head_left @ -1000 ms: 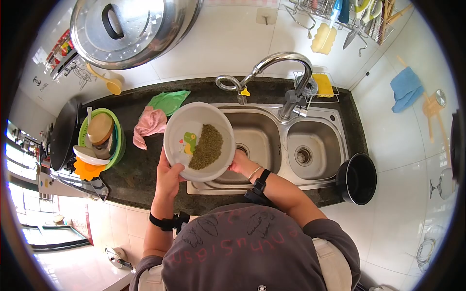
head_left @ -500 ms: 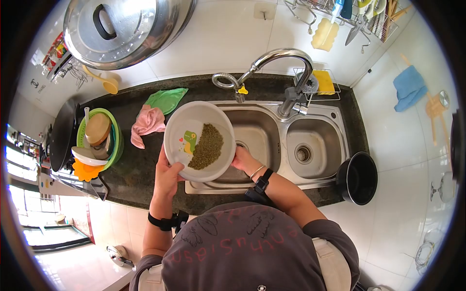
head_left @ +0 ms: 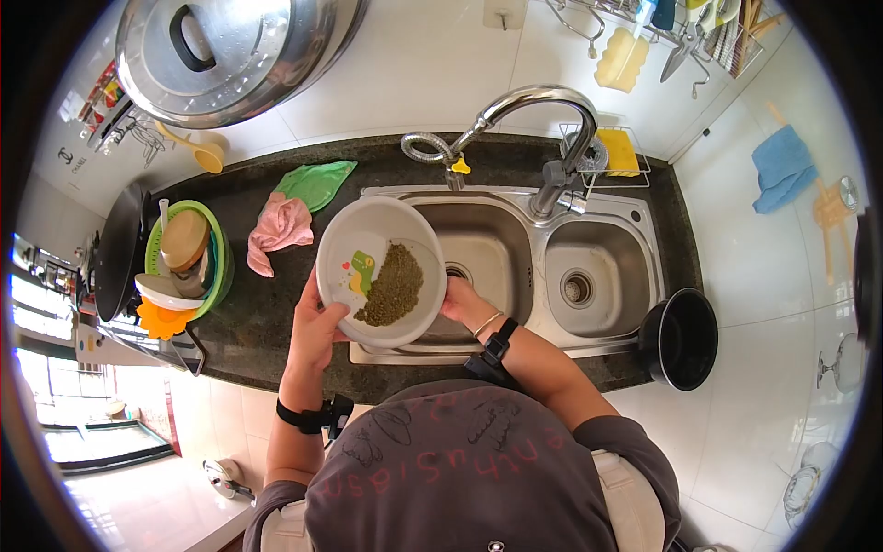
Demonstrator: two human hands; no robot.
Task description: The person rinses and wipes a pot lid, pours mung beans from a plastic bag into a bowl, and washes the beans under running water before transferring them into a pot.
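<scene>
A white bowl (head_left: 345, 228) with a cartoon dinosaur print inside is held up over the left part of the sink. Small dull-green grains, like mung beans (head_left: 394, 287), lie heaped on the right side of its bottom. My left hand (head_left: 317, 327) grips the bowl's lower left rim, thumb on the inner side and fingers underneath. At the right edge, my right hand (head_left: 462, 302) supports the bowl; its fingers are partly hidden behind it. Beneath and beyond it is the steel double sink (head_left: 538, 267), partly covered by the bowl.
A chrome faucet (head_left: 555, 179) curves over the sink. Pink (head_left: 280, 230) and green cloths (head_left: 315, 187) lie left on the dark counter, beside a green basket (head_left: 221, 276) of dishes. A black pot (head_left: 681, 339) stands at the right edge; a large steel lid (head_left: 248, 64) is upper left.
The bowl has shifted slightly down and right. The grains have slid a little toward its lower side. Both hands keep the same hold.
</scene>
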